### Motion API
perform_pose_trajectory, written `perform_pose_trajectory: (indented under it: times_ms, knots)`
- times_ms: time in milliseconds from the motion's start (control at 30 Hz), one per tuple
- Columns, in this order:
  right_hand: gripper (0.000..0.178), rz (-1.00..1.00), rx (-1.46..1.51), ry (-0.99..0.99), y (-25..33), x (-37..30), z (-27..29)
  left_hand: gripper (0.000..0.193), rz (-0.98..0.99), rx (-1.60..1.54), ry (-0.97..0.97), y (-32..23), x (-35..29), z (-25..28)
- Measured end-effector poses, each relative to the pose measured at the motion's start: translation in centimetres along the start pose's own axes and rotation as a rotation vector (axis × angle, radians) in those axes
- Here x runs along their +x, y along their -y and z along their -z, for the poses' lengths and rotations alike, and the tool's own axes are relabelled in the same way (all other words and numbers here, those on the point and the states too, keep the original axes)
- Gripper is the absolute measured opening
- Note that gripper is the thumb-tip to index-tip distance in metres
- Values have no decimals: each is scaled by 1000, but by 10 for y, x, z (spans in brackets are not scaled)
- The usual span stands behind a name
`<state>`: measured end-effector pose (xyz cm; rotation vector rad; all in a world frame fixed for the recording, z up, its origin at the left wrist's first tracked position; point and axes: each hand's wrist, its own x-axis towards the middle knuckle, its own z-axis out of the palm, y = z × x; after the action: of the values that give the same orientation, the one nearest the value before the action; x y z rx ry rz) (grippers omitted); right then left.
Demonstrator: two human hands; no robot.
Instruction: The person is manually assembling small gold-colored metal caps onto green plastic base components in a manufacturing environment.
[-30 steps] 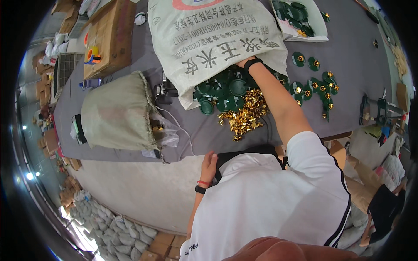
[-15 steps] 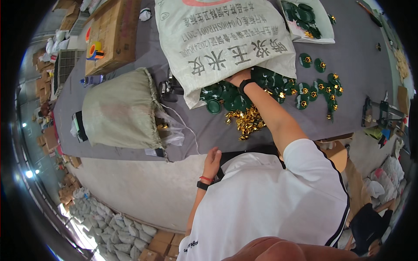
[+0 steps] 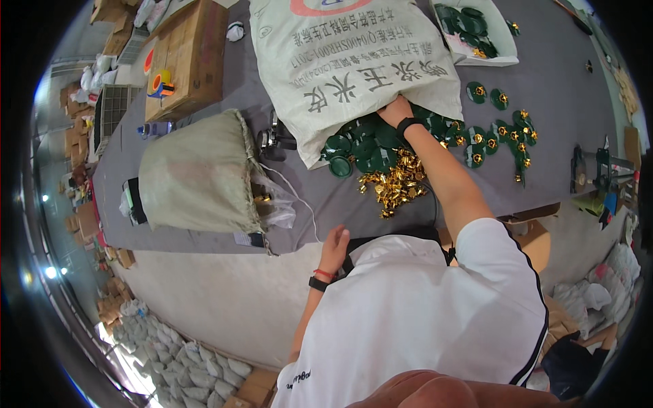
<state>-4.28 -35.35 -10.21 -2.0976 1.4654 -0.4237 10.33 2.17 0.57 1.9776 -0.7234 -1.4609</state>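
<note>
A big white woven sack lies on the grey-covered table, its mouth toward me. Dark green round discs spill out of that mouth. My right hand is at the sack's edge above the discs, its fingers bent and closed on the rim; the fingertips are partly hidden. Just in front of the discs is a heap of shiny gold pieces. My left hand hangs by the table's front edge beside my body, holding nothing, its fingers loosely extended.
Green discs with gold centres lie to the right. A white box of green discs stands behind them. Leftward are a khaki sack, a cardboard box with tape on it, and a dark metal tool. A clamp-like device sits far right.
My right hand has drawn out from beneath the sack's mouth to its rim, and more of it shows. The whole view has shifted slightly. My left hand stays by the table edge.
</note>
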Motion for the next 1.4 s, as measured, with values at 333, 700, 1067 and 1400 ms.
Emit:
perform_pose_trajectory:
  times_ms: [333, 700, 1067, 1400]
  knots:
    - [47, -257, 829, 233, 13, -139, 50, 43, -123, -55, 192, -54, 52, 1]
    - [47, -98, 1170, 508, 113, -213, 150, 44, -30, -788, 584, -146, 28, -32]
    - [33, -174, 1232, 230, 127, -221, 143, 40, -51, -959, 651, -164, -11, -27]
    - [41, -337, 1400, 94, 150, -218, 160, 41, -21, -1143, 721, -151, -1, -13]
